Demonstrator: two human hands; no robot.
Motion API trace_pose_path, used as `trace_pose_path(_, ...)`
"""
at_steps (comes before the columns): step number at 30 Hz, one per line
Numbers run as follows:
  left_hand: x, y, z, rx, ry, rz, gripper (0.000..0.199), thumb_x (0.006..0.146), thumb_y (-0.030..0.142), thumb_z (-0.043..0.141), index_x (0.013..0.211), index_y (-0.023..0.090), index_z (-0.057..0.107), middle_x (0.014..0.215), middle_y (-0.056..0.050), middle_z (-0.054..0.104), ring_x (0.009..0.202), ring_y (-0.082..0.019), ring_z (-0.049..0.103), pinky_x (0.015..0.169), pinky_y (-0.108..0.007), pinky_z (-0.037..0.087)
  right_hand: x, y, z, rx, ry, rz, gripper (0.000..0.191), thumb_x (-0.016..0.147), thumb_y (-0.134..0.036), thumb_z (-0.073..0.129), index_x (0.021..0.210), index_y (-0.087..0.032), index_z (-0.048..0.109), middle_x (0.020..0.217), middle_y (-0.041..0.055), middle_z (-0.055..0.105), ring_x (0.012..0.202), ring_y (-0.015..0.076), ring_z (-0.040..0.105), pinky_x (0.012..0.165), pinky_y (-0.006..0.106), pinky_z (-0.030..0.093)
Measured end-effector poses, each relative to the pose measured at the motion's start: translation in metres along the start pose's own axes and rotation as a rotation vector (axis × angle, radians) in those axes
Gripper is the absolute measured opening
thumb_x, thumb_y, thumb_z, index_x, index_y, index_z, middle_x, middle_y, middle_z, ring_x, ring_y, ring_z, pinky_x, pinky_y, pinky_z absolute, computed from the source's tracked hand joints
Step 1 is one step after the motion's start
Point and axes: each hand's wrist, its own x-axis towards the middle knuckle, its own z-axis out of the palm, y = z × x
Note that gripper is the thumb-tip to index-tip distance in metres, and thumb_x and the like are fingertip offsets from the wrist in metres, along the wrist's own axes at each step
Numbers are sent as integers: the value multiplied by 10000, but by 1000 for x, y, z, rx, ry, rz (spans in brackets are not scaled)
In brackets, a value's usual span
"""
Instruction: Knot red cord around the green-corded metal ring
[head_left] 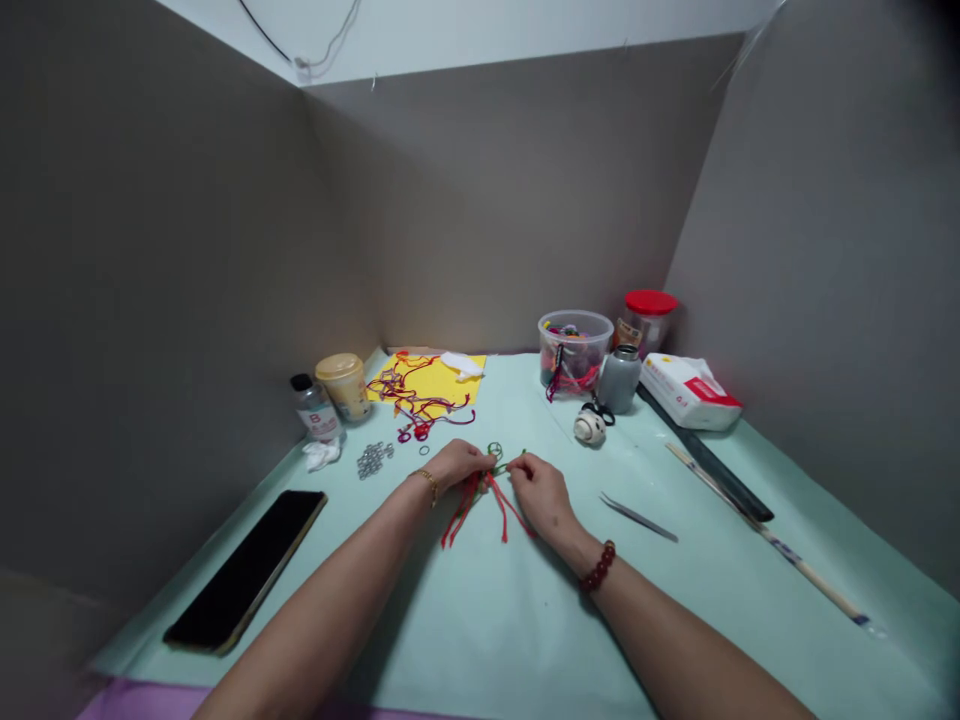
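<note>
My left hand (459, 464) pinches a bundle of red cord (474, 503), whose loose ends hang down onto the pale green table cover (510, 620). My right hand (540, 490) pinches a thin green cord (516, 462) close to that bundle. The fingertips of both hands nearly meet over the knotted part, which they partly hide. A small green cord loop (495, 451) stands just beyond them. A gold bracelet (429, 485) circles my left wrist, and a dark red bead bracelet (598, 567) circles my right.
Metal tweezers (637, 517) lie right of my hands, and a phone (244, 570) lies at left. Small metal rings (373, 460) and cords on yellow paper (442, 380) lie ahead. A plastic tub of cords (574, 350), bottles, scissors and a long stick surround the cover. Grey walls stand behind.
</note>
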Motion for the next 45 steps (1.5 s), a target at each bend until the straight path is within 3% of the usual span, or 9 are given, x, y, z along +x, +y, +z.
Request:
trace_pose_path(7,-9,0,-6,-146,-135,-75,298,640,399,779,668,137,640,602,-16,673,495,-93,540,508,-208,414,0,0,0,-165,-38,-28,321,879,-152,410,1105,-180,635,1021,64,672,881,167,624,729,240,410)
trace_pose_path(11,-14,-4,1,-213,-179,-80,219,687,297,745,636,119,628,620,-25,671,569,-113,618,607,-229,498,-2,-3,4,-291,-103,-78,217,871,-158,466,973,-193,655,1002,75,616,754,164,588,619,254,328)
trace_pose_path(16,-24,-14,15,-253,-93,-54,161,761,221,662,652,113,614,600,-22,653,570,-117,632,631,-244,525,-11,-2,4,-349,-194,-149,171,893,-226,468,790,-193,601,830,52,630,701,176,555,575,263,259)
trace_pose_path(21,-42,-25,24,-168,50,5,157,801,213,582,658,152,567,561,16,611,520,-105,594,570,-225,503,-23,-2,4,-359,-356,-199,218,918,-300,405,827,-222,586,735,28,671,647,179,568,561,264,263)
trace_pose_path(26,-76,-32,19,18,45,65,133,782,251,570,685,165,603,573,12,624,526,-124,600,527,-217,463,-24,-5,5,-322,-390,-201,251,901,-354,396,784,-228,578,666,17,643,614,181,560,580,270,297)
trace_pose_path(30,-103,-31,-18,204,-76,63,211,710,383,697,702,173,689,580,-2,665,525,-151,619,529,-229,466,-23,-6,3,-213,-328,-149,352,883,-473,412,658,-230,532,594,8,583,587,181,512,595,281,329)
trace_pose_path(32,-108,-32,-50,463,118,4,275,744,466,663,750,196,714,660,-23,708,631,-174,662,609,-237,485,-24,-5,2,-146,-261,-101,375,875,-519,412,661,-235,530,568,-4,550,574,179,494,603,283,344)
trace_pose_path(38,-91,-60,-147,646,698,-254,361,898,364,477,1082,106,649,1193,-241,640,1116,-331,601,847,-375,466,-25,-1,4,-50,-134,-75,328,871,-489,419,703,-240,553,590,-16,535,605,177,502,616,267,376)
trace_pose_path(45,-66,-104,-163,673,715,-388,347,879,424,613,1044,121,645,1094,-117,673,1001,-229,640,883,-424,500,-24,6,9,-65,-145,-116,326,876,-460,417,730,-225,590,609,-9,586,615,177,537,607,258,389)
